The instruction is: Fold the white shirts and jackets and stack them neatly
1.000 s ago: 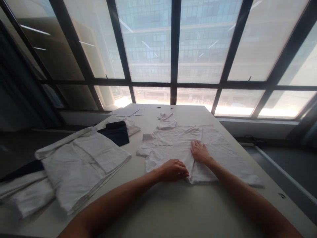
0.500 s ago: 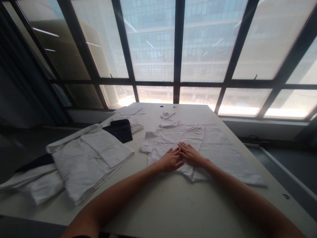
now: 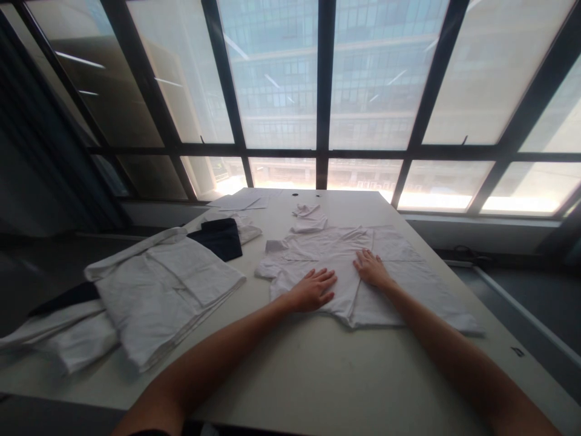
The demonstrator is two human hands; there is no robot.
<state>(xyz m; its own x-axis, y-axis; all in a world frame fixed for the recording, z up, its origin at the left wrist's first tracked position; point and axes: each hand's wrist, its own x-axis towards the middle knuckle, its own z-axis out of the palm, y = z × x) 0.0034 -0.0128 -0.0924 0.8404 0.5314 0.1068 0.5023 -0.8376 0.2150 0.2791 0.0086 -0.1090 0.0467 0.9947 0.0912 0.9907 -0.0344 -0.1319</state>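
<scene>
A white garment [image 3: 408, 290] lies spread out on the white table [image 3: 318, 375], with creases and a fold running across its middle. My left hand [image 3: 313, 289] rests flat on its left half, fingers stretched toward the right. Farther right, my right hand [image 3: 373, 268] presses flat on the cloth beside the fold, its fingers pointing away to the left. Neither hand grips anything. Just beyond the garment's far edge sits a small crumpled white cloth piece [image 3: 309, 221].
Folded white cloth [image 3: 167, 284] is heaped on the left, with dark navy cloth [image 3: 222, 238] behind it. Flat white sheets [image 3: 238, 201] lie at the table's far left. A small dark mark [image 3: 517, 352] shows near the right edge. Large windows [image 3: 281, 72] stand beyond the table.
My right hand has slid to the right across the garment, away from my left hand, which it was touching. The left hand has stayed almost in place.
</scene>
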